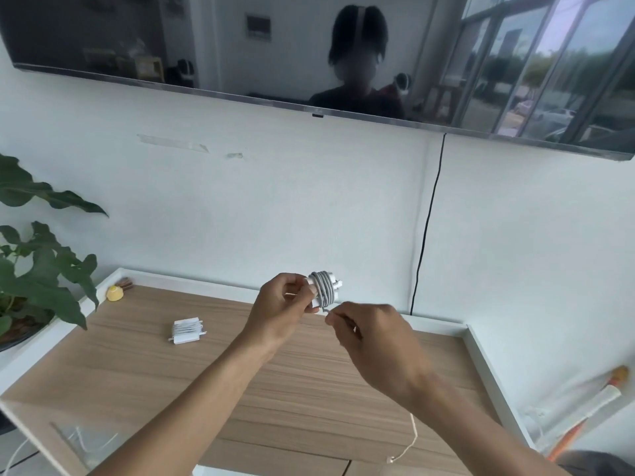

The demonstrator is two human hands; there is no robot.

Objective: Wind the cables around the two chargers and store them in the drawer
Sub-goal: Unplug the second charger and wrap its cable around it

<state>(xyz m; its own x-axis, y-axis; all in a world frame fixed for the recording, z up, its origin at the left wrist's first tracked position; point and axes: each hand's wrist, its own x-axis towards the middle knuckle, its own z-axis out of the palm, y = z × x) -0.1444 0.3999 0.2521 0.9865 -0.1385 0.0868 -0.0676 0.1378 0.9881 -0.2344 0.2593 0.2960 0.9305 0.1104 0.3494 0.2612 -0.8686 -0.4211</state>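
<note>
My left hand holds a white charger in the air above the wooden cabinet top. Grey-white cable is wound in several turns round its body. My right hand pinches the short loose end of that cable just below the charger. A second white charger, its cable wound round it, lies on the wood to the left of my hands. No drawer front is plainly visible.
A leafy plant stands at the left edge. A small yellow object sits at the back left corner. Another thin white cable trails over the front right of the top. A television hangs on the wall above, with a black cord beneath it.
</note>
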